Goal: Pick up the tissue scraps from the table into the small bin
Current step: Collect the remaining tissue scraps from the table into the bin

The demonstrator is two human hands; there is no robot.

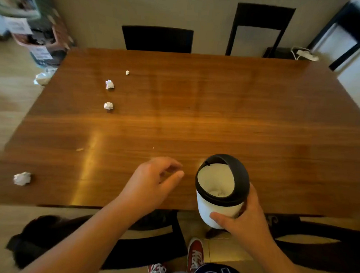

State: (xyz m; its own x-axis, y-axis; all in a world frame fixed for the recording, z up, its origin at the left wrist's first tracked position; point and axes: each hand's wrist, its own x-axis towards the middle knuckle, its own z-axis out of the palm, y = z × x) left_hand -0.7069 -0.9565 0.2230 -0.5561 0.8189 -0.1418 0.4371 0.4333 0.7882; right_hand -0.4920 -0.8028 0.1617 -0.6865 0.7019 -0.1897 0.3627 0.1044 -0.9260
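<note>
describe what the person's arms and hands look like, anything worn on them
Both arms are bare to the bottom of the picture: no sleeves show. The left hand and right hand wear no gloves, and no rings, watch or bands can be seen. The fingernails look short and unpainted.

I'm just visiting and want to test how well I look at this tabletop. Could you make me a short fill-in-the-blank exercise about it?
1. The small bin, white with a dark lid, is held by the person's ____ hand.
2. The number of crumpled tissue scraps lying on the wooden table is ____.
3. The left hand hovers over the table, open and holding ____.
4. The biggest scrap lies near the table's ____ edge.

Missing words: right; four; nothing; left
</note>
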